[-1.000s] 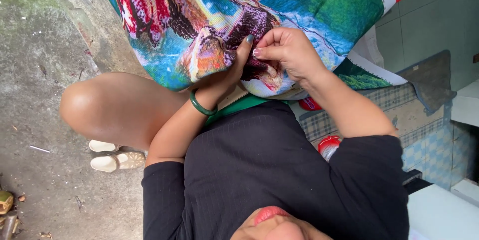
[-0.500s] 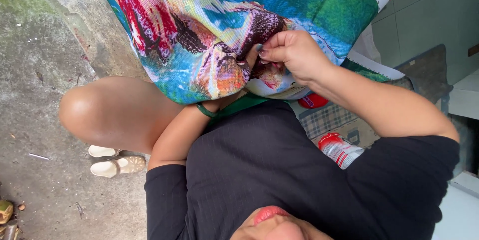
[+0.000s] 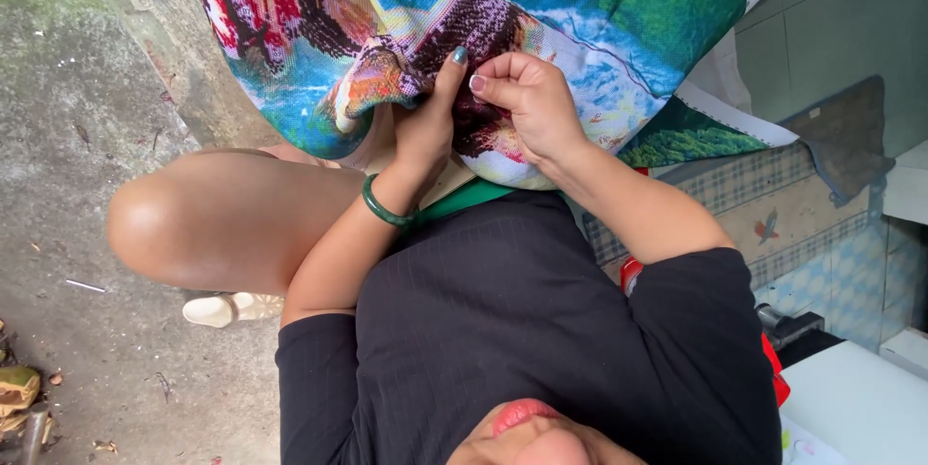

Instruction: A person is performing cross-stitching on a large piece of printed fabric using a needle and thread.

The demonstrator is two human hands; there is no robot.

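A large, colourful cross-stitch cloth (image 3: 599, 30) lies over my lap, with blue, green, red and brown patches. My left hand (image 3: 425, 127), with a green bangle (image 3: 385, 209) on the wrist, grips a fold of the cloth, thumb on top of the brown patch. My right hand (image 3: 530, 102) is curled just beside it, its fingertips pinched on the same brown patch and touching the left thumb. Any needle or thread between the fingers is too small to see. I sit in a black top (image 3: 503, 330) with one bare knee (image 3: 184, 223) out to the left.
A rough concrete floor (image 3: 68, 117) lies to the left, with a white sandal (image 3: 227, 308) below the knee and dry leaves (image 3: 17, 392) at the lower left. To the right are a checked mat (image 3: 773, 204), grey tiles, a red object (image 3: 631, 272) and a white surface (image 3: 860, 407).
My left hand has come out from under the fold and its thumb now presses on top of the cloth. My right hand stays pinched on the brown patch. The view has shifted slightly.
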